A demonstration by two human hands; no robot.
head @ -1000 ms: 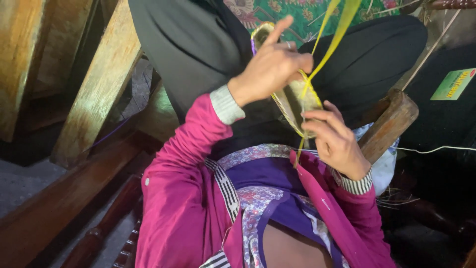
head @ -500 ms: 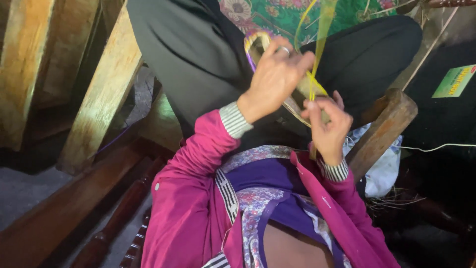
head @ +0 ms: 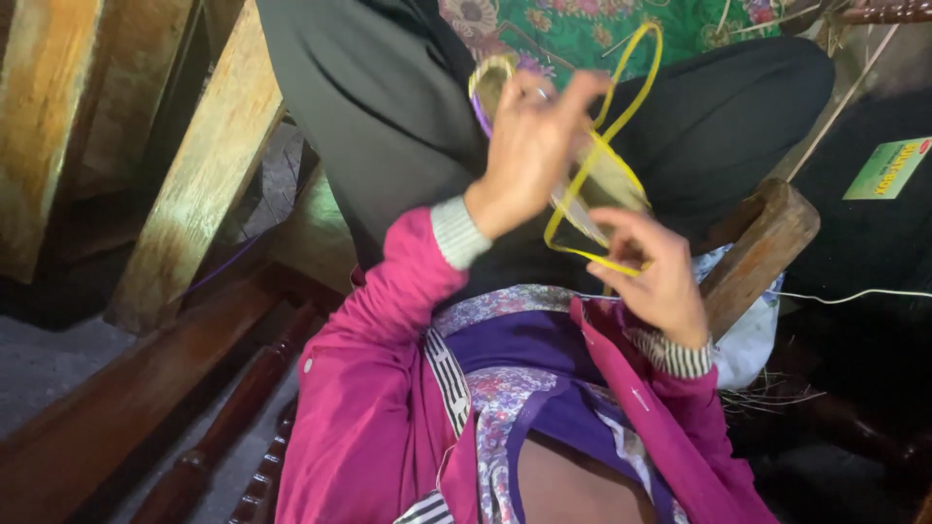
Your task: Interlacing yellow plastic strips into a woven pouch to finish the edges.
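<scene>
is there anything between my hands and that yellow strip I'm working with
Nothing visible. The right hand pinches the yellow strip at the lower end of its loop, and the left hand is raised against the loop, though blur hides exactly where its fingers touch it.

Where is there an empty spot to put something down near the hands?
Bare room shows on the grey floor at lower left, bordered by the wooden beams and the turned wooden rail. It is crowded in the lap, where the left hand and right hand work the yellow strip over the dark trousers.
</scene>
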